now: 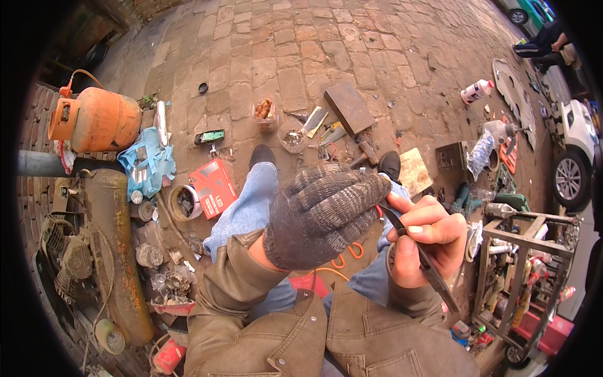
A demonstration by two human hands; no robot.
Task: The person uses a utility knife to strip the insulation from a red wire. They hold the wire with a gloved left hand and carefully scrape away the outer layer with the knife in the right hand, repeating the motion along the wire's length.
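Note:
My left hand point(325, 214), in a dark grey knitted work glove, is raised over my lap with its fingers curled together. Its fingertips close on a small item that the glove mostly hides; a red wire-like piece point(379, 211) shows beside them. In my bare right hand point(435, 235) is a black snap-off utility knife point(438, 280), pinched between thumb and fingers. The knife slants up and left, its blade end close to the gloved fingertips. Whether the blade touches the item cannot be seen. An orange coiled cord point(355, 250) hangs or lies below my hands.
A hammer point(367, 153), a dark rectangular block point(349, 108) and a clear tub of small parts point(293, 135) lie on the brick paving. An orange gas cylinder point(110, 118) stands left, above a rusty tank point(110, 254). A metal-framed rack point(523, 254) stands right; a person point(551, 47) is beyond.

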